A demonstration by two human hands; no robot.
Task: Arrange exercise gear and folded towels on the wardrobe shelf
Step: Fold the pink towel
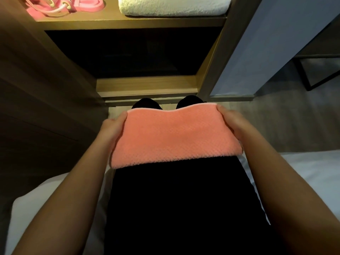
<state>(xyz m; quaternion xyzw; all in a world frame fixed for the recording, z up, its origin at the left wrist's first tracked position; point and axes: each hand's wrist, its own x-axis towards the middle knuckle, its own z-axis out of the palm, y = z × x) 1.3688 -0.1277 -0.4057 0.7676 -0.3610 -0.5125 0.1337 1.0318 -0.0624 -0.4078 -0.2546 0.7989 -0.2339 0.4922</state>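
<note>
A: Coral folded towel [174, 137] held level, low at 6 o'clock. Left hand [112, 126] at its 9 o'clock end, right hand [233, 124] at 3; each grip pinches an edge.

B: Step: carrying. Next, probably lift toward 12, onto shelf [128, 23] by white towel [173, 5].

Facing an open wood-grain wardrobe [60, 57] in a dim bedroom, warmly lit along the wardrobe shelf [128, 24] at top. Below it, a deep compartment [132, 56] in near-black shadow, bounded by a pale wooden plinth [147, 87] at floor level. To the left, a broad brown panel [27, 111]; to the right, past a slanting wooden post [217, 61], a blue-grey wall [266, 43]. Farther right, a dark metal frame [303, 76] on grey floor [285, 124]. At both lower corners, white bedding [312, 172].
</note>
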